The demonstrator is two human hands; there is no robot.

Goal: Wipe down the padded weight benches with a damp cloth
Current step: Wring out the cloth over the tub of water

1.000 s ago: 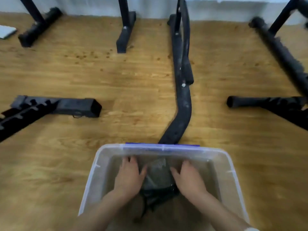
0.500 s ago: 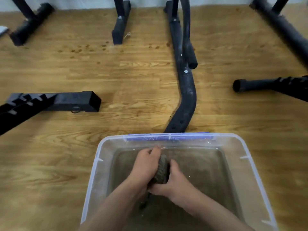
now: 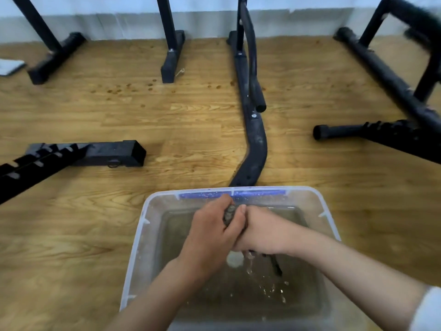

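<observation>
A clear plastic tub [image 3: 139, 237] with murky water stands on the wood floor right below me. Both hands are held together above the water. My left hand [image 3: 210, 237] and my right hand [image 3: 260, 232] squeeze a dark grey cloth [image 3: 229, 214], of which only a twisted bit shows between them. A dark tail of the cloth hangs down under my right hand, and water drips and splashes into the tub. No padded bench top is in view, only black bench frames.
Black metal bench legs lie on the floor: a curved bar [image 3: 254, 149] just beyond the tub, a notched square beam [image 3: 86, 155] at left, tubes [image 3: 372, 132] at right, uprights [image 3: 170, 65] by the white wall. A pale flat object [image 3: 9, 66] lies far left.
My hands have lifted the cloth out of the water, bunched it and closed on it together. Water now runs off it. The view tilted up toward the wall.
</observation>
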